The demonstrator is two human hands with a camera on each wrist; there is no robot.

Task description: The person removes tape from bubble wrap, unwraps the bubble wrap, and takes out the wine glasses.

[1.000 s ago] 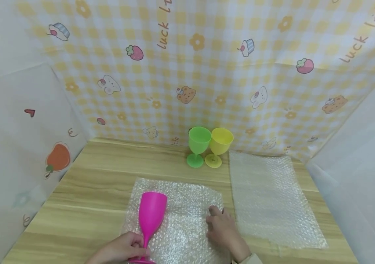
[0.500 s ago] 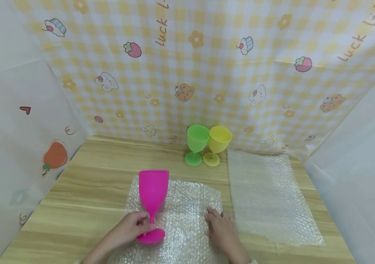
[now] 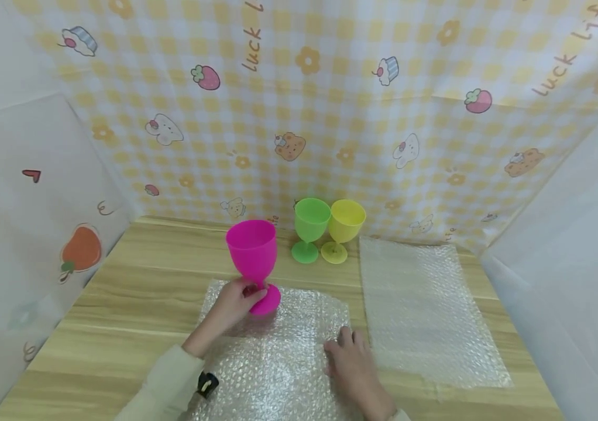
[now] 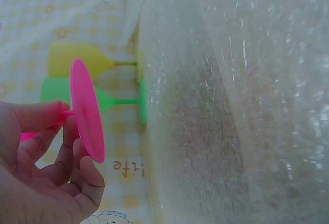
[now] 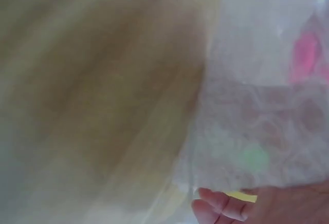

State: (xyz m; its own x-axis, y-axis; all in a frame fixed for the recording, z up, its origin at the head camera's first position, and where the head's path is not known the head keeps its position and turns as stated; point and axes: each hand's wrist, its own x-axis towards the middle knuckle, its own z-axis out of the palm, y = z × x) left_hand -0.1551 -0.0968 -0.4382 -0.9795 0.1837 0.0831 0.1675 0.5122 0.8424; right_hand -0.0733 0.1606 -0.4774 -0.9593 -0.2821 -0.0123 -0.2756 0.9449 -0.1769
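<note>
A magenta plastic goblet stands upright, slightly tilted, over the far part of a bubble wrap sheet. My left hand pinches its stem just above the round foot. In the left wrist view, that foot is held apart from the wrap, with the thumb and fingers around the stem. At the sheet's right edge, my right hand rests with loosely bent fingers touching the wrap. Its fingertips show beside the wrap's edge in the right wrist view, where most of the hand is out of frame.
A green goblet and a yellow goblet stand side by side at the back against the checked cloth. Another bubble wrap sheet lies flat on the right of the wooden table. A black strap piece shows at the left sleeve.
My left hand has lifted the magenta goblet and carried it forward, from lying low over the wrap's left side to upright near its far edge. The right hand has stayed at the sheet's right edge.
</note>
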